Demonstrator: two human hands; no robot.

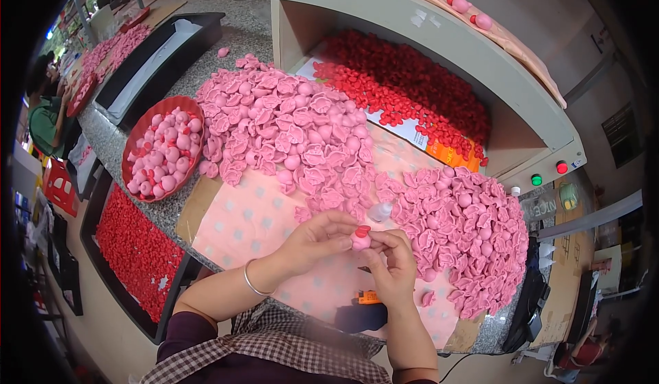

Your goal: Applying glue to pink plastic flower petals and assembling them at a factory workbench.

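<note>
Your left hand [317,236] and right hand [392,264] meet at lower centre, both grips pinched on a small pink piece [360,240] with a red cap [362,231], steadying it between them.

Can barely see pink piece [360,241] pinched between left hand [317,236] and right hand [392,266], fingers cover most of it. Small clear bottle [380,211] half buried in pink pile [295,126]. Orange thing [368,297] under right wrist, can't ID. My elbows cut off at bottom edge. Far-left worker [42,113] too blurry.
</note>
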